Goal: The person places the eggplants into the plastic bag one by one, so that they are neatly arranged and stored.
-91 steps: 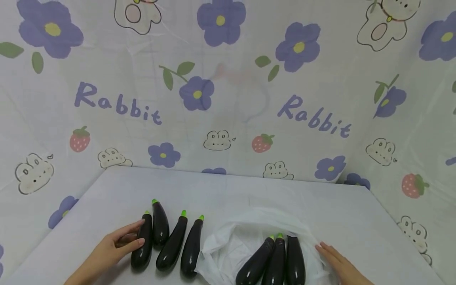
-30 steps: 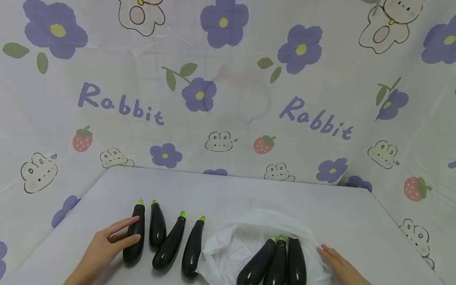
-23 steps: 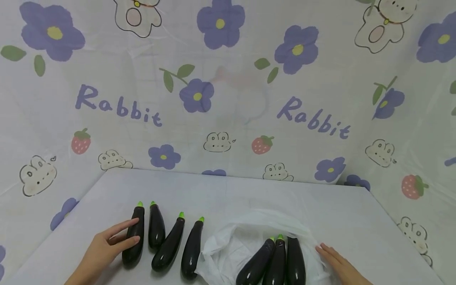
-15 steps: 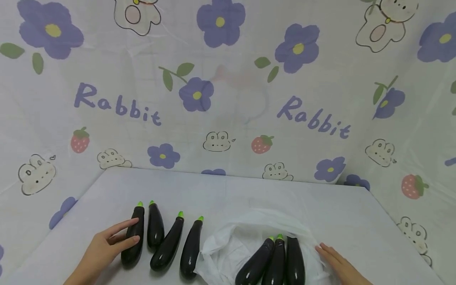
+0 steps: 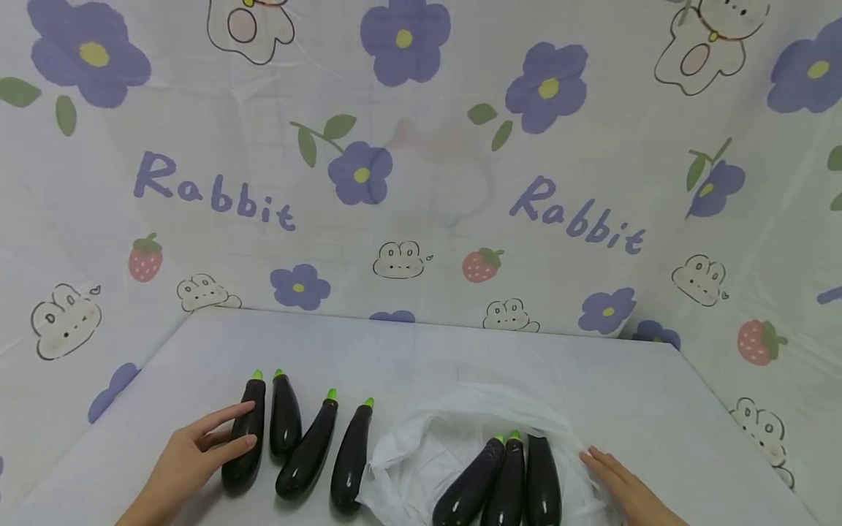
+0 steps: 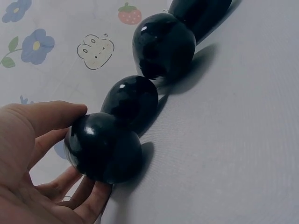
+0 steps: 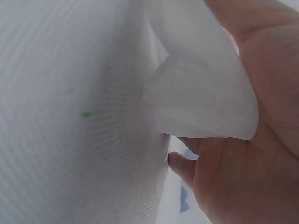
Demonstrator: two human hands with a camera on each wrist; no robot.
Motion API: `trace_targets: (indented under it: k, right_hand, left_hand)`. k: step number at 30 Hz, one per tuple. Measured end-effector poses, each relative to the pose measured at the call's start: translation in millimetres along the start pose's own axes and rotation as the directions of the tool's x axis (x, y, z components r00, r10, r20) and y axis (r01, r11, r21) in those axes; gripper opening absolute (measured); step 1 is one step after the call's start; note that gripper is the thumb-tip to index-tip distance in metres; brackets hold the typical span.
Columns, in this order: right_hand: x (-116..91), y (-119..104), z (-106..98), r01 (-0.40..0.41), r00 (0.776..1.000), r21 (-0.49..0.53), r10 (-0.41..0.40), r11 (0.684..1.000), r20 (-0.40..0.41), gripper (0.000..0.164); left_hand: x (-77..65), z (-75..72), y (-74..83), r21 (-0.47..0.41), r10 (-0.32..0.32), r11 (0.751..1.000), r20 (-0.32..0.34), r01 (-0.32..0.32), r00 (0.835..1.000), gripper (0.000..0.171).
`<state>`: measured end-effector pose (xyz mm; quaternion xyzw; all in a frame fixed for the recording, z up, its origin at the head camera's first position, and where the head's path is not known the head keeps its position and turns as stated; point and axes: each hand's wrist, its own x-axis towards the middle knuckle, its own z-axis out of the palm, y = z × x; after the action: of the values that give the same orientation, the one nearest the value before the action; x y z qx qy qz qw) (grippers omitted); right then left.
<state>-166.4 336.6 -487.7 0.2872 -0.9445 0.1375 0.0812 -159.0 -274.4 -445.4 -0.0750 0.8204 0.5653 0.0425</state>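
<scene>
With thumb and fingers on either side, my left hand holds the leftmost eggplant, glossy black with a bright green stem. In the left wrist view this eggplant shows its round end, low over the white surface. To its right lie a short eggplant, a slanted eggplant and another eggplant. A white plastic bag lies with its mouth spread, and 3 eggplants rest in it. My right hand touches the bag's right side with straight fingers; bag film lies against its palm.
A white tabletop carries everything. Behind and beside it hangs a pale curtain printed with rabbits, flowers and strawberries. The bag's near part runs out of the head view's bottom edge.
Over the three seconds, my left hand has shifted the leftmost eggplant left and slightly away from me, widening the gap to the short one. My right hand has stayed at the bag.
</scene>
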Motion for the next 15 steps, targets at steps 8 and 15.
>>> trace_targets:
  k: [8,15]
  right_hand:
    - [-1.5,-0.1,-1.2,-0.012,1.000,0.031,0.012,0.999,0.026,0.107]
    - [-3.8,7.0,3.7,0.065,0.996,-0.039,-0.067,0.997,-0.061,0.107]
  left_hand:
    - [1.3,2.2,0.2,-0.001,-0.007,1.000,0.000,0.007,1.000,0.073]
    - [1.0,1.5,-0.2,0.007,-0.005,1.000,-0.006,0.005,1.000,0.073]
